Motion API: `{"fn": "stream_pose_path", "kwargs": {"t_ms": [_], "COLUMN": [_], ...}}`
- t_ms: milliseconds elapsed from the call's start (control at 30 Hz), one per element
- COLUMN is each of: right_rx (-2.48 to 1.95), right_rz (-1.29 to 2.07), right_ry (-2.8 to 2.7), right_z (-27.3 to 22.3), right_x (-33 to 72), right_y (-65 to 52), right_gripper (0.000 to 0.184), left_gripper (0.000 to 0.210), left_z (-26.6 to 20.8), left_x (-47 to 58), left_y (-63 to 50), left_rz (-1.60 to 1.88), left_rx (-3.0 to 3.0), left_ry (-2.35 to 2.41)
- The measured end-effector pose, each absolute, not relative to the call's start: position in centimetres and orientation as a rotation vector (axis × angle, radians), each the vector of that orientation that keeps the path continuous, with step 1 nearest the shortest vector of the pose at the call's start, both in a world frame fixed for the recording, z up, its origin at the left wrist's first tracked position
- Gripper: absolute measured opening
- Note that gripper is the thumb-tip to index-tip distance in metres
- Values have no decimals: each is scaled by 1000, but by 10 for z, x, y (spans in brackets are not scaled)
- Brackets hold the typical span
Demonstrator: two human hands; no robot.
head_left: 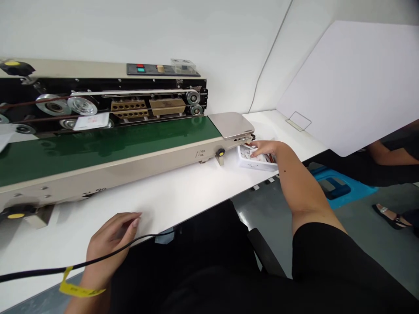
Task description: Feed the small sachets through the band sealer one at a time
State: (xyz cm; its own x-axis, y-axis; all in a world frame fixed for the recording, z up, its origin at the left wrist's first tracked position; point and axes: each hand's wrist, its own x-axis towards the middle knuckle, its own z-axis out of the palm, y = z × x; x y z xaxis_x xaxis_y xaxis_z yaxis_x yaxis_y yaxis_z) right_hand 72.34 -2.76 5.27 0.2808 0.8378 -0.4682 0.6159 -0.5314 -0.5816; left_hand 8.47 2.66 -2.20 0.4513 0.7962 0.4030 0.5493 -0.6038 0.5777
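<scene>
Right hand (263, 148) reached into the white box (253, 163) at 3 o'clock, fingers curled on small packets (250, 152); grip unclear. Box was shallow, rectangular, long axis running 10-to-4, just beside the sealer's metal end plate (231, 124). Left hand (111, 242) rested loose on the table (170, 196), black cable (39, 272) across it.

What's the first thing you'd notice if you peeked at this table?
The big machine with a shiny green belt and silver wheels fills the left side of the white table. At its right end, the right hand reaches into a small white box of packets. Near the front edge, the left hand rests on the table, with a black cable bearing a yellow tag crossing over it.
</scene>
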Motion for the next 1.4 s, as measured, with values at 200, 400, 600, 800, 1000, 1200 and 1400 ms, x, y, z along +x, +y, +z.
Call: {"fn": "stream_pose_path", "kwargs": {"t_ms": [200, 400, 600, 800, 1000, 1200, 1400], "right_rx": [-2060, -1878, -1701, -1538, -1313, -1175, -894], "right_rz": [961, 705, 497, 261, 164, 346, 782], "right_ry": [-1063, -678, -524, -452, -561, -684, -736], "right_z": [48, 42, 39, 57, 102, 145, 108], "right_x": [729, 736, 745, 763, 765, 683, 510], "right_y": [-34, -29, -26, -23, -18, -27, -51], "right_gripper": [84, 68, 57, 60, 55, 27, 43], "left_gripper": [26, 25, 25, 25, 24, 24, 23], "left_z": [-22, -22, -23, -20, -15, -14, -20], "left_x": [84, 85, 83, 83, 88, 90, 90], "left_y": [26, 25, 26, 29, 28, 25, 25], "left_rz": [923, 937, 927, 921, 923, 930, 949], "left_rx": [2356, 2347, 2360, 2409, 2404, 2441, 2453], "left_ry": [1118, 1099, 1090, 1020, 1026, 1032, 1005]}}
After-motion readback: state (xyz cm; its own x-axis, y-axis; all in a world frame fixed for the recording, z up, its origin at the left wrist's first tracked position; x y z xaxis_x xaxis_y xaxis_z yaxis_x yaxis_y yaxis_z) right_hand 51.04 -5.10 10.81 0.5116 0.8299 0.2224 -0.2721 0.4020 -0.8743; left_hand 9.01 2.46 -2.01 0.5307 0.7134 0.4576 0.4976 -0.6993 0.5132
